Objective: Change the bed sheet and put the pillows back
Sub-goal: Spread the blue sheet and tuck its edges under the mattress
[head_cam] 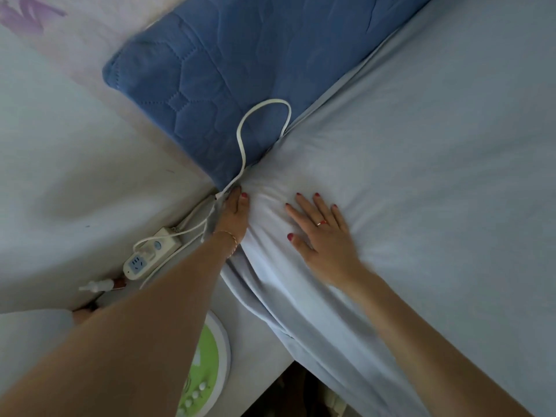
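Covering the right side of the bed, the pale blue bed sheet (436,164) lies mostly smooth, with its edge running on a slant from the top of the view down to the bed's corner, where the cloth bunches into folds and hangs over the side. The right hand (323,236) rests flat on the sheet near that corner, fingers straight and spread, pressing the fabric and grasping nothing. The left hand (233,216) reaches down at the corner itself, its fingers against the gathered cloth; whether they pinch the fabric or only push it cannot be told from this angle. Beside the sheet's edge, a darker blue quilted pad (228,64) lies uncovered on the mattress, and a white cord (240,139) loops across it and runs down past the left hand's fingertips. Left of the bed, a white power strip (150,252) sits with a cable leading from it, close to the left forearm. Lower down, a round white and green object (207,368) with small white buttons shows partly behind that arm.
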